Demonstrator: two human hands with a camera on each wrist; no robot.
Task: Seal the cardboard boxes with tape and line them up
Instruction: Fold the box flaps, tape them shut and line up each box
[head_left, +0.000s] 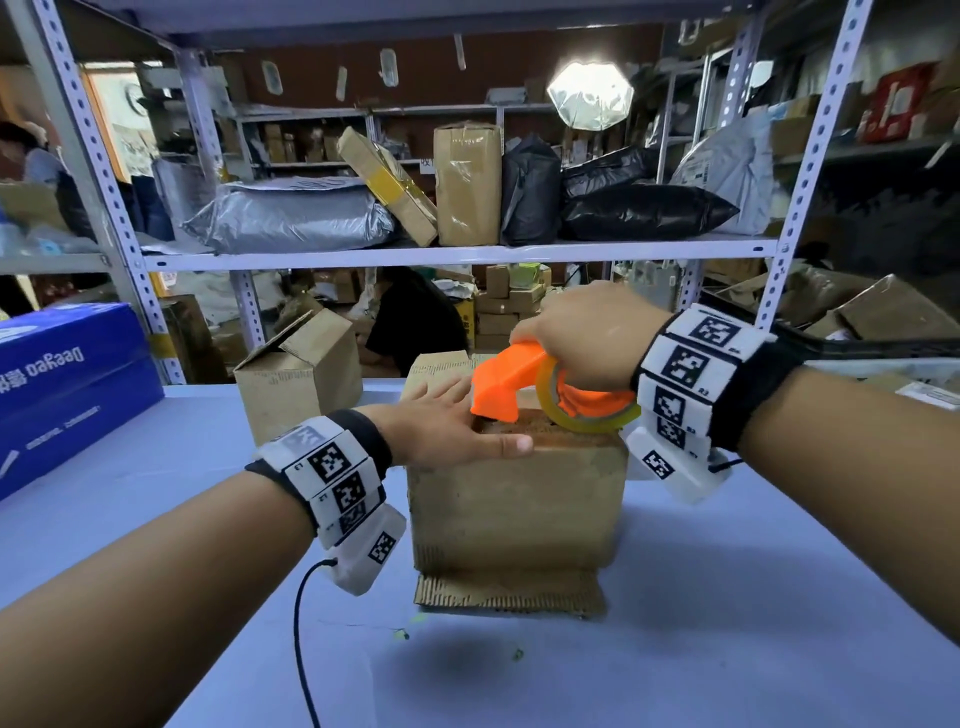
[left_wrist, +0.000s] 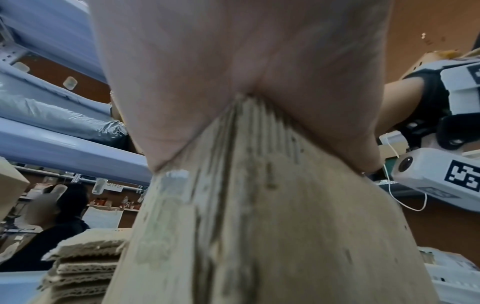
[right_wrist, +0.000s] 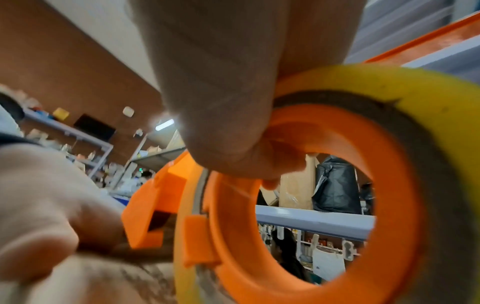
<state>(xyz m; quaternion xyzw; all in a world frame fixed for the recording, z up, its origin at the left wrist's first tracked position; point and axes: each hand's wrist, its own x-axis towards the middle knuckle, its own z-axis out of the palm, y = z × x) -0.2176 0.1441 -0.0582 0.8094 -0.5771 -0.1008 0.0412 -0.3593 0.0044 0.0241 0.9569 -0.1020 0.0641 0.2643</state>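
A worn brown cardboard box (head_left: 519, 499) stands mid-table on a flat sheet of corrugated cardboard (head_left: 511, 595). My left hand (head_left: 457, 423) lies flat on the box's top with straight fingers, thumb along the near top edge; the left wrist view shows the palm (left_wrist: 233, 67) pressed on the box's upper corner (left_wrist: 259, 216). My right hand (head_left: 582, 338) grips an orange tape dispenser (head_left: 511, 384) with a yellowish tape roll (head_left: 582, 418), held down on the box's top. In the right wrist view fingers (right_wrist: 228, 115) curl through the dispenser's orange ring (right_wrist: 337, 216).
A second, open cardboard box (head_left: 298, 371) stands behind and to the left, and another box top (head_left: 441, 369) shows behind the main one. A blue carton (head_left: 67, 384) lies far left. Metal shelving (head_left: 457, 254) with parcels rises behind the table. A black cable (head_left: 301, 639) hangs from my left wrist.
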